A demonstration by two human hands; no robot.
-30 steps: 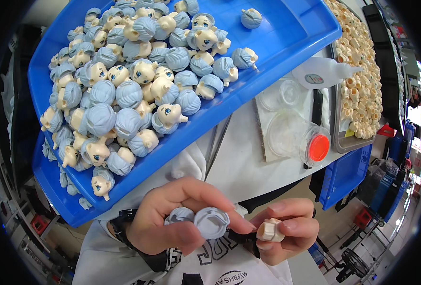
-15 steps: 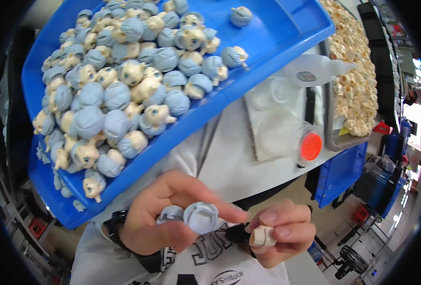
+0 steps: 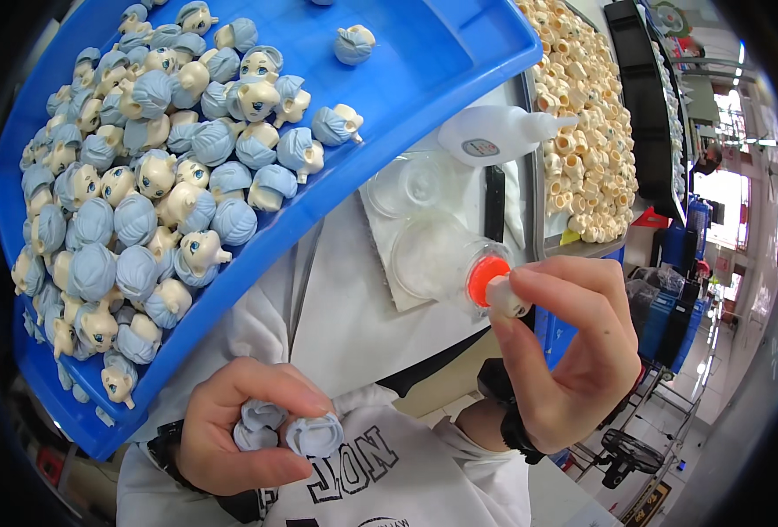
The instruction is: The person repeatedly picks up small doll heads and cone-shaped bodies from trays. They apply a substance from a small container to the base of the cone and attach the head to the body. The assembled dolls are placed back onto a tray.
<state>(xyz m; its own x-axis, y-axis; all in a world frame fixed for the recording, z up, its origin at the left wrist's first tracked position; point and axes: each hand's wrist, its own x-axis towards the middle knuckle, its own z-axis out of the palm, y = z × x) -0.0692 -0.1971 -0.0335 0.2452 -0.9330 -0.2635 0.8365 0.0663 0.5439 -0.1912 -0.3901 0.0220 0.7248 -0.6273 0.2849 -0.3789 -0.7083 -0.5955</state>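
My left hand (image 3: 231,422) is closed around pale blue doll hair pieces. One hollow hair piece (image 3: 314,436) sits at the thumb and fingertips, its open side showing. Others (image 3: 260,420) rest further back in the palm. My right hand (image 3: 587,351), raised to the right, pinches a small cream doll head piece (image 3: 505,297) between thumb and index finger. In the picture that piece overlaps the edge of a clear round dish with a bright orange-red inside (image 3: 486,274); whether they touch I cannot tell.
A large blue tray (image 3: 319,189) at left holds many doll heads with blue hair. A white squeeze bottle (image 3: 494,134) lies beside clear round dishes (image 3: 424,255) on the white table (image 3: 354,290). Cream hollow pieces (image 3: 582,132) fill a metal tray at right.
My right hand has gone up and right with the cream piece, to the orange-red dish. My left hand, still holding the hair pieces, is further from it. The view has shifted.
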